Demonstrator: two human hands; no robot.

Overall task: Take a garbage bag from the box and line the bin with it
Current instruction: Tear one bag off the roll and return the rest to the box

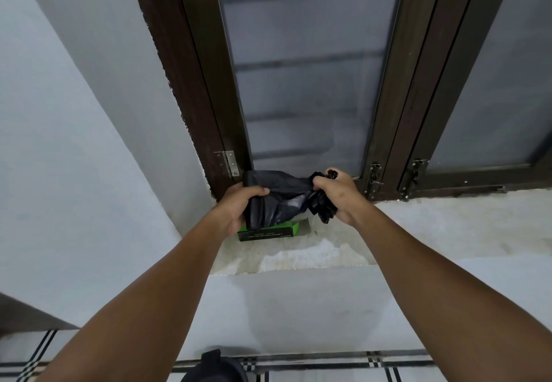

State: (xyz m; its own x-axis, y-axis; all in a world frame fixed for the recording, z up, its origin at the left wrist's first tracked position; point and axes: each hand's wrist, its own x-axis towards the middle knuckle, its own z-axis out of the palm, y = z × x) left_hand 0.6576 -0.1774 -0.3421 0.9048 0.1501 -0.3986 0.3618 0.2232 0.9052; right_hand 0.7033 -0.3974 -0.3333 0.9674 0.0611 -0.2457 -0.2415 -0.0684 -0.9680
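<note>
We grip the black garbage bag [283, 199] in both hands, left hand [239, 207] and right hand [336, 195] pulling sideways, just above the green box [268, 230].

home: window sill [418, 232], tiled floor [328, 369].

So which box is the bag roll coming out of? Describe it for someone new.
Find the window ledge under the brown-framed window. At its left end, below the left hand, sits the green box: the only green thing there.
</note>
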